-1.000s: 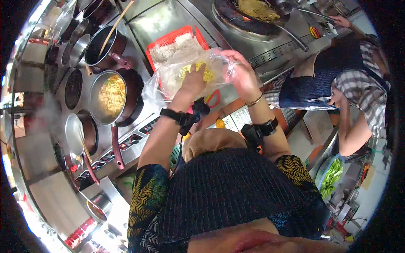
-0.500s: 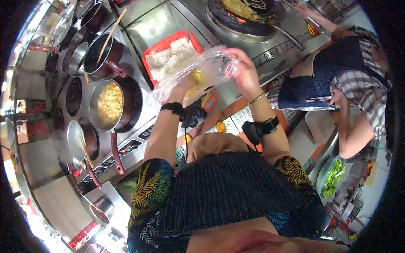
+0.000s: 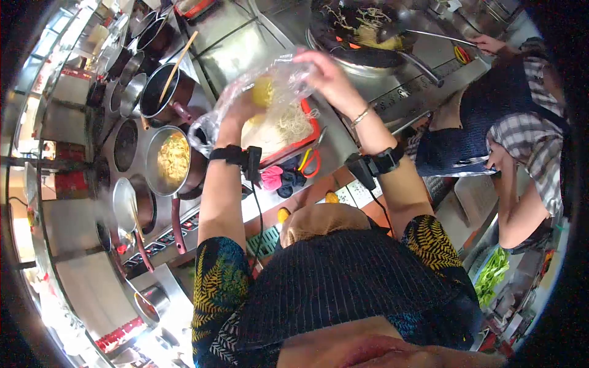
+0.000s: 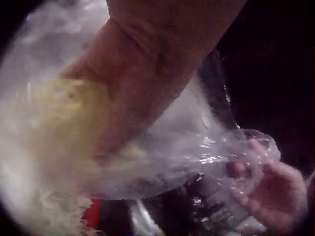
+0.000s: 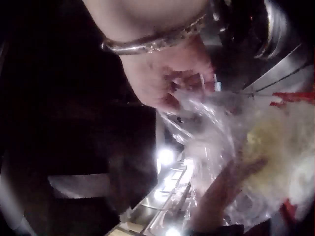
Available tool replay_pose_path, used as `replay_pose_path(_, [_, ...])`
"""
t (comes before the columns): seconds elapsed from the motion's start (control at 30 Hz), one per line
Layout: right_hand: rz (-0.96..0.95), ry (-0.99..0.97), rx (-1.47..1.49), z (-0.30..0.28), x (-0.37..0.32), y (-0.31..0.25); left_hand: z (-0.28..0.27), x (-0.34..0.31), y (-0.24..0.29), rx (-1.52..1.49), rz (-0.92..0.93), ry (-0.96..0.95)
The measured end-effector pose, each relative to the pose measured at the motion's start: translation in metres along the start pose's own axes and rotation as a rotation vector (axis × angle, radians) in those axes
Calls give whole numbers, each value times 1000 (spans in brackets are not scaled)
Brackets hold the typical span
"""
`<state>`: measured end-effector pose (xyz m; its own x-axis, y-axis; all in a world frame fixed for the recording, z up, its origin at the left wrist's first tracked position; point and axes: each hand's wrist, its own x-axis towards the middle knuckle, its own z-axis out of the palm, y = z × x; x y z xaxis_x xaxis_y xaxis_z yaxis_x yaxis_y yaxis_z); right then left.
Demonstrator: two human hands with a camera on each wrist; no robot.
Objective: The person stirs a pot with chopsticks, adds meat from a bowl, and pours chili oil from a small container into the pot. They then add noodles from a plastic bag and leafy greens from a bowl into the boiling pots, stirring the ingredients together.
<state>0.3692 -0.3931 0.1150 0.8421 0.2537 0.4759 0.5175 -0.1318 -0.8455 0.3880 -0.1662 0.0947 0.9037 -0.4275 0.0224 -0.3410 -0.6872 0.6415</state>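
Observation:
My left hand [image 3: 242, 109] is inside a clear plastic bag [image 3: 224, 101], its fingers round a clump of yellow noodles [image 3: 262, 92]; the film blurs them. In the left wrist view the yellow noodles [image 4: 64, 105] press against the bag beside that hand. My right hand [image 3: 328, 76] pinches the bag's edge and draws it out to the right. Gathered film bunches at the right hand's fingers [image 5: 170, 101] in the right wrist view. Below the bag, white noodles [image 3: 288, 130] lie in a red basket [image 3: 314, 126].
Scissors [image 3: 311, 162] lie near the counter edge beside a pink and dark bundle [image 3: 279, 178]. Left stands a stove with a pan of noodles [image 3: 173, 159] and a dark pot [image 3: 162, 89]. Another person [image 3: 491, 122] works at a wok [image 3: 362, 55] on the right.
Both hands and the bag have shifted left. The yellow noodles now appear higher in the bag. White noodles show below and right of the bag, instead of beyond it. Noodles in the wok have been stirred.

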Motion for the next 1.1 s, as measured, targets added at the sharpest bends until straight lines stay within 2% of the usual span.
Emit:
replay_pose_path(0.07, [203,-175,-129,1,-16,5,29,-9,-18,89,-44,-126])
replay_pose_path(0.13, [356,-241,-184,-1,-48,16,66,-17,-37,174,-211,-231])
replay_pose_path(0.2, [221,-152,48,-4,-88,25,105,-30,-60,251,-312,-183])
replay_pose_path(0.27, [207,-75,-205,-14,-134,32,121,-43,-70,98,-234,44])
replay_pose_path(0.33, [382,1,-147,-22,-195,40,111,-50,-58,205,-19,152])
replay_pose_path(0.4, [592,-23,-237,-37,-245,28,99,-53,-41,21,-106,-9])
replay_pose_path(0.47, [884,-102,-443,-47,-312,29,81,-67,14,-191,-145,-51])
replay_pose_path(0.53, [1107,-20,-401,-58,-361,3,81,-72,19,-333,-193,-115])
replay_pose_path(0.57, [1151,77,-422,-64,-389,-3,95,-73,-5,-441,-143,-91])
replay_pose_path(0.6, [1106,180,-279,-65,-422,-3,112,-71,-27,-552,-101,-78])
replay_pose_path(0.63, [1042,276,-142,-63,-449,-11,114,-73,-21,-601,-66,-95])
replay_pose_path(0.7, [888,360,-438,-67,-467,-54,107,-78,15,-651,-10,-174])
replay_pose_path(0.73, [902,327,-569,-72,-470,-76,103,-82,35,-653,-112,-275])
replay_pose_path(0.77, [932,375,-580,-77,-473,-93,105,-82,48,-644,-216,-370])
replay_pose_path(0.83, [1260,587,-488,-90,-482,-117,124,-72,44,-692,-181,-473])
replay_pose_path(0.87, [1165,641,-528,-102,-508,-111,133,-69,45,-741,-173,-523])
replay_pose_path(0.9, [1228,726,-526,-113,-501,-134,140,-71,55,-688,-103,-552])
replay_pose_path(0.93, [1148,861,-415,-120,-493,-161,144,-71,64,-673,-96,-567])
replay_pose_path(0.97, [1153,979,-364,-133,-508,-159,147,-70,75,-627,-48,-596])
replay_pose_path(1.0, [1201,989,-524,-145,-500,-183,151,-69,85,-582,-1,-622])
replay_pose_path(1.03, [1157,1122,-554,-158,-510,-186,157,-68,90,-574,1,-628])
replay_pose_path(1.07, [1129,1115,-800,-168,-516,-194,161,-63,88,-586,-3,-622])
replay_pose_path(1.1, [1064,1187,-932,-186,-535,-194,170,-64,96,-595,-7,-611])
